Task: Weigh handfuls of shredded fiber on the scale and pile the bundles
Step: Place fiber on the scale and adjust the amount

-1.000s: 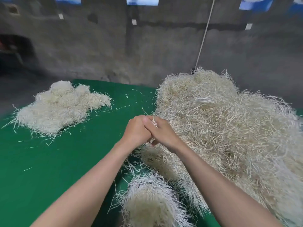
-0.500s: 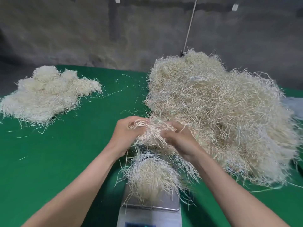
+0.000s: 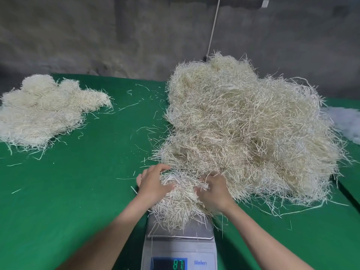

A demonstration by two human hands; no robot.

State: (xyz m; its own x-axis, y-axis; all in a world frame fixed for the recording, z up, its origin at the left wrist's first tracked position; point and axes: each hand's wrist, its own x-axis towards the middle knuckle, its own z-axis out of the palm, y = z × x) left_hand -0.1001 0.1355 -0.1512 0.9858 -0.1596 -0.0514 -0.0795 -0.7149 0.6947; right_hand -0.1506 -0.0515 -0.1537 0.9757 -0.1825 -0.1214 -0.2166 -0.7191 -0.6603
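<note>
A silver scale [image 3: 180, 233] stands at the near edge, its green display lit with digits. On its pan lies a bundle of pale shredded fiber [image 3: 179, 203]. My left hand [image 3: 153, 183] presses against the bundle's left side with fingers curved over it. My right hand [image 3: 213, 190] grips the bundle's right side, fingers dug into the strands. A big heap of loose fiber [image 3: 247, 123] rises right behind the scale. A flatter pile of weighed bundles [image 3: 42, 108] lies at the far left.
Everything sits on a green cloth table [image 3: 78, 191] with stray strands scattered across the middle. A grey concrete wall and a thin white cord [image 3: 213, 28] stand behind. Something white [image 3: 346, 121] lies at the right edge.
My hands came down with a handful of fiber from the heap onto the bundle on the scale. The view tilted down, so the display shows.
</note>
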